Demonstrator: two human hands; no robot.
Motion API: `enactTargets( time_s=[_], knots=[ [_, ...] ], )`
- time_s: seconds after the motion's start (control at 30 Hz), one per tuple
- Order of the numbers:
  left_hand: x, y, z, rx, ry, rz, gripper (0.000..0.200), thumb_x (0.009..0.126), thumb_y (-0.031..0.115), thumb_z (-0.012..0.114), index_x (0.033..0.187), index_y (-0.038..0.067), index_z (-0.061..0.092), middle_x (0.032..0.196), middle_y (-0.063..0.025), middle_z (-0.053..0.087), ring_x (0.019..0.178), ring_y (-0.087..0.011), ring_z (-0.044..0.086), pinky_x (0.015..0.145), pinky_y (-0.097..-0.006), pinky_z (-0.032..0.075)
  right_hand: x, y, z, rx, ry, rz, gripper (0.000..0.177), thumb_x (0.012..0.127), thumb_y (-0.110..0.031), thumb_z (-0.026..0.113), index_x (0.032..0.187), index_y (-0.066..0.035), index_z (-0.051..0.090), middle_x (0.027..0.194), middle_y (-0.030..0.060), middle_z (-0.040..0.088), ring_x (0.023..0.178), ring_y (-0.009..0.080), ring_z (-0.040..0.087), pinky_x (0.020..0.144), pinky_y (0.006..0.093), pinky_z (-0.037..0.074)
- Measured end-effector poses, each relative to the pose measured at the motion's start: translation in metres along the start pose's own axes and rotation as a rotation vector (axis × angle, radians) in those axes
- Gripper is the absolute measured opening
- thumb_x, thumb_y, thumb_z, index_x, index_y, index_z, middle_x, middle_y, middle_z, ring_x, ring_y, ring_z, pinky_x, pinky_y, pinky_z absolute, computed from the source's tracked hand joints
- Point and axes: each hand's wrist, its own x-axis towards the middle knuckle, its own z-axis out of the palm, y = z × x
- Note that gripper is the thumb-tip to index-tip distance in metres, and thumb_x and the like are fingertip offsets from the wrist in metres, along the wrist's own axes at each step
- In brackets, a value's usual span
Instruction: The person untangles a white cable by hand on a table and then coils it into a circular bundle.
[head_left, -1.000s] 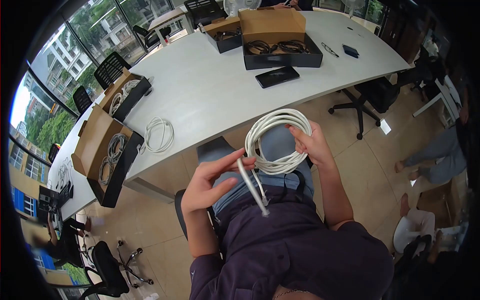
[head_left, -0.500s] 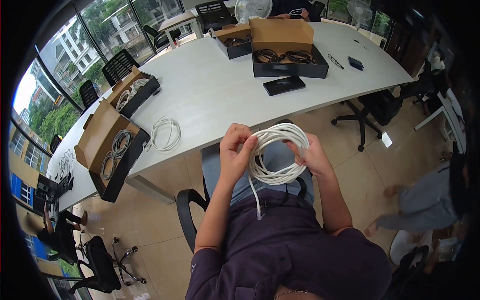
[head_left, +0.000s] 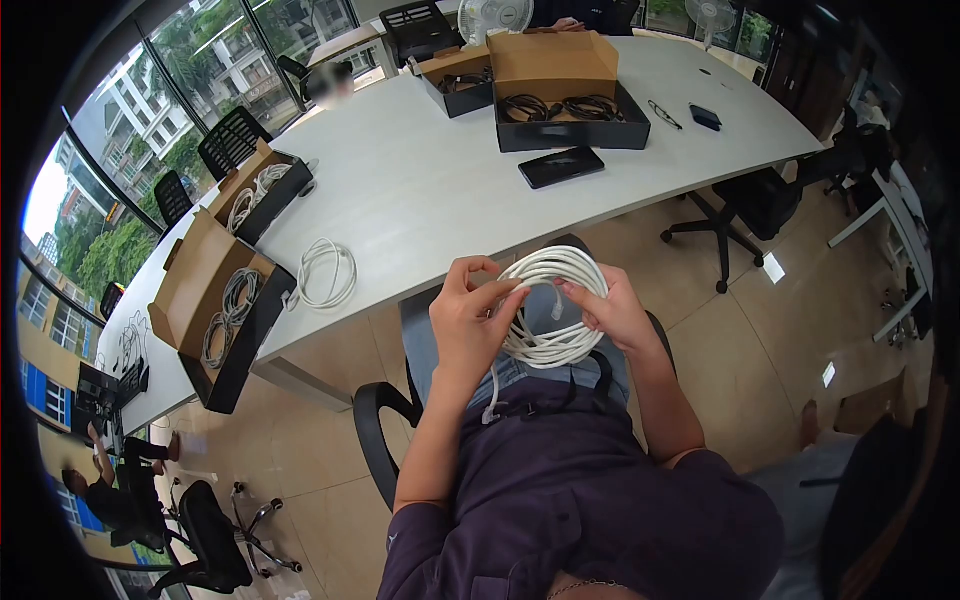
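A coiled white cable [head_left: 553, 345] hangs between my two hands above my lap. My left hand [head_left: 474, 312] is closed on the coil's left side, thumb and fingers pinched near its top. On the right side, my right hand [head_left: 612, 307] grips the loops with its fingers bent. One cable end with a clear plug [head_left: 490, 414] dangles below my left hand, and another plug [head_left: 557, 311] shows inside the ring. A second coil of white cable [head_left: 326, 273] lies on the white table to the left.
On the white table [head_left: 420, 200] stand open boxes of cables, one grey-cable box [head_left: 228, 388] overhanging the near left edge. A black phone [head_left: 561, 168], glasses [head_left: 665, 115] and a dark small item [head_left: 705, 117] lie beyond. A person [head_left: 110, 500] sits far left; another stands at lower right.
My left hand has turned and shifted slightly along the coil. The dangling plug swung left, and a plug now shows inside the ring. The person at right moved nearer.
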Motion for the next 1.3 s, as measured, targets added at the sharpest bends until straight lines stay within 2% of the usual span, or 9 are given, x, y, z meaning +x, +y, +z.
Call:
enactTargets(
  time_s=[0.13,0.3,0.4,0.57,0.83,0.97,1.1,1.13,1.3],
  knots=[
    [0.0,-0.008,0.011,-0.113,0.109,-0.077,0.035,0.07,0.013,0.082,0.103,0.007,0.072,0.098,-0.0004,0.061,0.056,-0.0037,0.043,0.05,-0.0211,0.039,-0.005,-0.005,-0.006,-0.043,-0.041,-0.028,0.018,0.09,-0.016,0.066,0.102,-0.003,0.068,0.074,-0.004,0.06,0.051,-0.0002,0.042,0.044,0.0188,0.033],
    [0.007,-0.029,0.002,-0.461,-0.397,-0.336,0.059,0.07,0.02,0.08,0.123,0.005,0.06,0.102,-0.0001,0.061,0.063,-0.0046,0.04,0.056,-0.0206,0.036,-0.011,-0.01,-0.008,-0.191,-0.126,-0.148,0.021,0.089,-0.014,0.068,0.105,-0.001,0.068,0.084,0.0002,0.066,0.071,0.0034,0.055,0.062,0.0218,0.046],
    [0.004,-0.046,0.012,-0.63,-0.629,-0.219,0.057,0.079,0.024,0.07,0.128,0.0,0.054,0.119,-0.0093,0.06,0.111,-0.0221,0.056,0.099,-0.0319,0.04,-0.008,0.01,-0.005,-0.186,-0.207,-0.307,0.023,0.089,-0.014,0.068,0.107,0.001,0.066,0.09,0.0001,0.068,0.081,0.0063,0.058,0.07,0.0256,0.048],
    [0.0,-0.036,-0.001,-0.843,-0.792,-0.529,0.029,0.082,0.019,0.067,0.1,-0.004,0.063,0.071,-0.0063,0.064,0.062,-0.0132,0.059,0.06,-0.0264,0.046,-0.015,-0.013,0.001,-0.223,-0.269,-0.144,0.02,0.086,-0.013,0.069,0.1,0.002,0.067,0.087,0.0028,0.068,0.082,0.0061,0.056,0.075,0.0262,0.048],
    [-0.017,-0.004,0.022,-0.512,-0.402,-0.354,0.016,0.08,0.007,0.064,0.091,-0.005,0.064,0.073,-0.005,0.064,0.067,-0.0083,0.055,0.063,-0.0238,0.043,-0.011,-0.008,-0.036,0.049,-0.618,-0.044,0.052,0.086,-0.031,0.073,0.124,-0.002,0.054,0.104,0.0056,0.067,0.067,0.0072,0.061,0.051,0.0201,0.045],
    [-0.02,0.002,0.03,-0.557,-0.371,-0.316,0.022,0.079,0.009,0.067,0.095,-0.006,0.064,0.073,-0.0038,0.062,0.066,-0.0072,0.054,0.06,-0.0228,0.043,-0.015,0.003,-0.045,0.399,-0.738,-0.169,0.091,0.079,-0.055,0.072,0.144,-0.004,0.033,0.131,0.0098,0.053,0.101,0.0149,0.063,0.071,0.0212,0.053],
    [-0.013,0.017,0.035,-0.708,-0.378,-0.395,0.028,0.081,0.014,0.068,0.102,-0.004,0.062,0.068,-0.0003,0.057,0.047,-0.0037,0.045,0.042,-0.0196,0.033,-0.012,0.004,-0.048,0.492,-0.456,0.027,0.069,0.093,-0.053,0.054,0.14,-0.004,0.042,0.127,0.0096,0.056,0.106,0.0149,0.062,0.082,0.0287,0.054],
    [-0.008,0.024,0.035,-0.707,-0.377,-0.429,0.029,0.082,0.017,0.069,0.101,-0.004,0.062,0.066,-0.0006,0.056,0.047,-0.0042,0.046,0.042,-0.0198,0.034,-0.01,0.003,-0.042,0.475,-0.29,0.045,0.046,0.1,-0.036,0.049,0.133,-0.004,0.051,0.118,0.0065,0.062,0.101,0.0111,0.063,0.075,0.0242,0.055],
    [-0.013,0.003,0.041,-0.657,-0.386,-0.568,0.031,0.084,0.023,0.071,0.096,-0.003,0.061,0.06,-0.0006,0.053,0.042,-0.006,0.044,0.038,-0.0211,0.033,0.004,0.02,-0.041,0.417,-0.124,-0.081,0.029,0.098,-0.012,0.052,0.124,0.001,0.056,0.109,0.0085,0.067,0.096,0.0111,0.065,0.079,0.0228,0.054]
  ],
)
